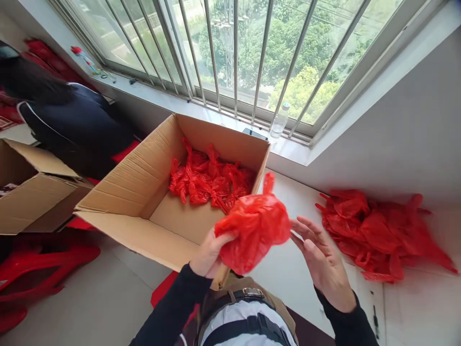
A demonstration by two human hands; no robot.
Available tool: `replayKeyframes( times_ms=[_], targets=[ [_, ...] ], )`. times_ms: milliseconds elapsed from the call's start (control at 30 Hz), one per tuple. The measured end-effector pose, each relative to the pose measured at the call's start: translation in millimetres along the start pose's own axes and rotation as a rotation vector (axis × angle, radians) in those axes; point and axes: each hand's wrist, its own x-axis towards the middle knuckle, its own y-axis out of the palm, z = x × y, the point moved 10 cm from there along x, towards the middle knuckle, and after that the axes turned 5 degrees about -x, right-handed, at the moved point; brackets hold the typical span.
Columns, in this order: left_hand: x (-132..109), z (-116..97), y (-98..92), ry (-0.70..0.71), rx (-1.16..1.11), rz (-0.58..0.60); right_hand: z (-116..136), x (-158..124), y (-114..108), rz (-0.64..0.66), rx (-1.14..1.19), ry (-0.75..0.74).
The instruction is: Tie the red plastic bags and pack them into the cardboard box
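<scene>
My left hand grips a bunched red plastic bag by its left side, in front of my waist. A twisted end of the bag sticks up at its top; its contents are hidden. My right hand is to the right of this bag, fingers spread and close to its edge; I cannot tell whether the fingertips touch it. Just beyond the held bag stands an open cardboard box, with several knotted red bags gathered along its far side. The near part of the box floor is bare.
On the white table to the right lies a heap of red bags, with a black pen nearby. A water bottle and a phone rest on the sill. At left are another person, a second box and red stools.
</scene>
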Motion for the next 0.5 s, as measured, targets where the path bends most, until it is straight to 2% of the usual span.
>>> replayKeyframes(
  times_ms=[67, 133, 267, 367, 433, 500],
  targets=[
    [5, -28, -51.2, 0.017, 0.053, -0.127, -15, 1, -13, -0.039, -0.031, 0.041],
    [13, -55, -102.7, 0.008, 0.142, -0.219, -41, 0, -34, -0.107, -0.063, 0.132],
    [37, -84, -188.1, -0.115, 0.320, -0.347, -110, -16, -77, -0.263, -0.064, 0.342],
    [47, -102, -230.2, -0.159, 0.450, -0.474, -160, -39, -100, -0.373, -0.070, 0.478],
    [48, -120, -245.3, -0.148, 0.550, -0.563, -182, -57, -108, -0.435, -0.095, 0.506],
    [40, -147, -250.9, -0.082, 0.673, -0.659, -196, -77, -114, -0.474, -0.131, 0.503]
  ],
)
